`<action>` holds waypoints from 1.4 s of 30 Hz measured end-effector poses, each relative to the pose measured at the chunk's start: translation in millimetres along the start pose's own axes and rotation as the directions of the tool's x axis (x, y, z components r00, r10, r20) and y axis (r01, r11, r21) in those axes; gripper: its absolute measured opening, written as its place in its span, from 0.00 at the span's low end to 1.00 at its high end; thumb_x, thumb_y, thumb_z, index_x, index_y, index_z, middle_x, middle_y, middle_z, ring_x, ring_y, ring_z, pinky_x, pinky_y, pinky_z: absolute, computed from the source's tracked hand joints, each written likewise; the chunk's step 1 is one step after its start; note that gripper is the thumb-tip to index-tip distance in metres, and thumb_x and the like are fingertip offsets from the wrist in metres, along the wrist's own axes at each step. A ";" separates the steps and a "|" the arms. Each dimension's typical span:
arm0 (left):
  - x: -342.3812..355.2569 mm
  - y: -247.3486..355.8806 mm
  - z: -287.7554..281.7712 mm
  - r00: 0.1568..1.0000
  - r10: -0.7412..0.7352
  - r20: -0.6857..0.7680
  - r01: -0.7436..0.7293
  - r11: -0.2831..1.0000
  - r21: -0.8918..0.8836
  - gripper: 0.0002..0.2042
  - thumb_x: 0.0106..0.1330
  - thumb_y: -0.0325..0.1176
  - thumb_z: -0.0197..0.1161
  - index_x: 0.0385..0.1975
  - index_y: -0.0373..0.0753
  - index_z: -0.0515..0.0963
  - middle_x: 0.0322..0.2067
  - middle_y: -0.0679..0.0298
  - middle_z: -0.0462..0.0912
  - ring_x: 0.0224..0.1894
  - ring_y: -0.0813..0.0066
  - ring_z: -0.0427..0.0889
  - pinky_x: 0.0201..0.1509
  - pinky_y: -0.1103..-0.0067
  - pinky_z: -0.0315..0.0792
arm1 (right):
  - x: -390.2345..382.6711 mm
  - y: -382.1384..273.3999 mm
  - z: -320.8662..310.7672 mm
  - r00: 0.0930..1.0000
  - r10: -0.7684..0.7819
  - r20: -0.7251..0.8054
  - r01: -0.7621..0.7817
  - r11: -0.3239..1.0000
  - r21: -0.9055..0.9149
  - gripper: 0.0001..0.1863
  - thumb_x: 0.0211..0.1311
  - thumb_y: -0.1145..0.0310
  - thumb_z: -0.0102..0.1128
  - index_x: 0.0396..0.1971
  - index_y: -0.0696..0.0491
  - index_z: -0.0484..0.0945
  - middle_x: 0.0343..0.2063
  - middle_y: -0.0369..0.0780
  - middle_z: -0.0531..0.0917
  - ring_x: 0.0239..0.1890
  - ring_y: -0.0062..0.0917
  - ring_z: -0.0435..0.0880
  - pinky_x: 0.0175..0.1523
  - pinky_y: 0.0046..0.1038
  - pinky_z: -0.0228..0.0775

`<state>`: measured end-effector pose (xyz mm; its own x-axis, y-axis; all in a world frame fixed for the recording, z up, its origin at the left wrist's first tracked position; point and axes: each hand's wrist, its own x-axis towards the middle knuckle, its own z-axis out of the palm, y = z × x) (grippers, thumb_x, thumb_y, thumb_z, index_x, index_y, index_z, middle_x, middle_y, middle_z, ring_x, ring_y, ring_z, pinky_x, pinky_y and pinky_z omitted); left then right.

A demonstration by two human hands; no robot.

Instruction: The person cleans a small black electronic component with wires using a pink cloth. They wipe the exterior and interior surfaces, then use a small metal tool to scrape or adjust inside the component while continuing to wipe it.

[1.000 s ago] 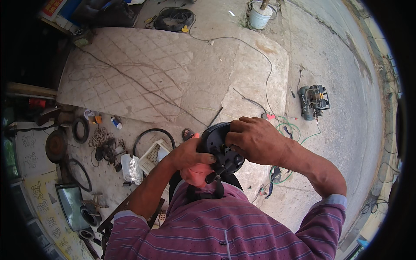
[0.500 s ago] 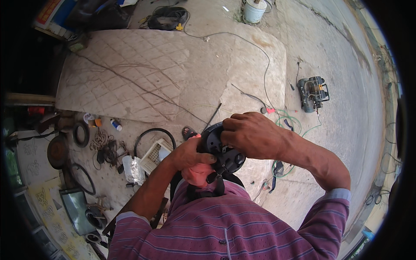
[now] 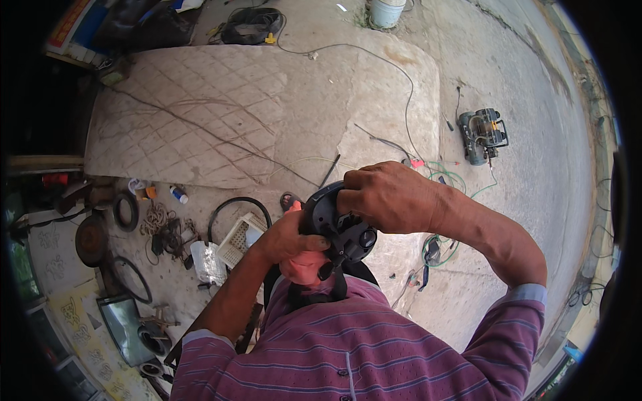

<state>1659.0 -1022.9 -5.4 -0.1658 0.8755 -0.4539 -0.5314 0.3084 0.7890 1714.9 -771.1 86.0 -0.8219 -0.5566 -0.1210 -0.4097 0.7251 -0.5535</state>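
Observation:
A black plastic housing with rounded discs and a curved rim is held in front of my waist; I cannot tell its exact kind. My left hand grips its left side, thumb pressed flat over the edge. The curled fingers of my right hand reach over the top right of the housing, and their tips are hidden inside the rim. Bunched red-orange cloth lies beneath the housing and my left hand. A black strap hangs between the housing and my shirt.
A small air compressor stands to the right, joined to a green hose. Ahead, cables cross a pale floor sheet. At left lie a white plastic basket, a black tyre and rope. A white bucket stands at the back.
My right hand has shifted slightly up and left at the housing's rim, and more of the dark gap beneath its fingers shows. The left hand keeps its grip. The view has moved a little.

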 end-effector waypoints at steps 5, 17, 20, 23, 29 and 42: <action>4.3 -1.5 1.3 1.000 0.004 -0.008 -0.004 1.000 0.001 0.30 0.55 0.45 0.73 0.52 0.30 0.75 0.45 0.61 0.82 0.48 0.74 0.78 0.56 0.76 0.71 | 2.3 0.4 -9.6 0.992 0.035 0.119 -0.034 0.999 -0.014 0.08 0.54 0.72 0.59 0.35 0.54 0.79 0.33 0.44 0.78 0.33 0.41 0.83 0.38 0.39 0.76; 11.5 -14.1 -4.2 1.000 -0.007 -0.025 0.008 0.999 0.034 0.29 0.55 0.46 0.74 0.50 0.31 0.75 0.42 0.61 0.82 0.46 0.72 0.79 0.54 0.74 0.72 | 7.1 0.6 -8.3 0.988 -0.002 0.153 0.015 0.997 -0.080 0.08 0.55 0.71 0.59 0.35 0.55 0.80 0.33 0.45 0.80 0.32 0.42 0.85 0.36 0.39 0.78; 10.9 -10.0 -2.2 0.999 -0.004 -0.039 0.005 1.000 0.027 0.29 0.55 0.45 0.74 0.50 0.30 0.76 0.43 0.61 0.82 0.46 0.73 0.79 0.53 0.74 0.73 | 8.7 2.5 -8.0 0.989 -0.002 0.145 0.013 0.997 -0.075 0.08 0.54 0.71 0.59 0.34 0.54 0.80 0.32 0.45 0.80 0.31 0.41 0.85 0.35 0.39 0.77; 10.2 -6.9 -1.7 0.999 -0.021 -0.050 0.023 0.999 0.028 0.29 0.54 0.45 0.74 0.50 0.30 0.76 0.43 0.61 0.82 0.46 0.73 0.79 0.53 0.75 0.73 | 10.2 3.1 -5.9 0.991 -0.013 0.133 0.025 0.996 -0.084 0.08 0.53 0.70 0.59 0.33 0.54 0.80 0.31 0.45 0.79 0.31 0.40 0.84 0.34 0.39 0.77; 11.1 -11.4 -5.2 0.996 -0.052 -0.067 0.055 0.998 0.040 0.28 0.54 0.43 0.74 0.49 0.30 0.76 0.43 0.62 0.82 0.47 0.75 0.78 0.54 0.75 0.73 | 10.2 8.3 1.0 0.993 -0.048 0.110 0.059 0.994 -0.096 0.08 0.52 0.69 0.59 0.32 0.54 0.80 0.30 0.44 0.79 0.29 0.39 0.84 0.33 0.39 0.76; 14.4 2.9 0.6 0.997 -0.044 -0.066 0.042 0.999 -0.030 0.27 0.56 0.44 0.73 0.48 0.31 0.77 0.42 0.64 0.82 0.45 0.77 0.78 0.53 0.76 0.73 | 4.4 19.5 7.5 0.997 0.004 -0.071 -0.007 0.999 -0.032 0.10 0.52 0.67 0.61 0.34 0.53 0.77 0.27 0.41 0.79 0.28 0.38 0.83 0.32 0.38 0.75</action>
<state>1655.6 -1009.2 -9.4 -0.1968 0.8346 -0.5145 -0.5628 0.3335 0.7563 1706.3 -762.5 68.5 -0.8498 -0.5232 -0.0641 -0.4169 0.7416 -0.5257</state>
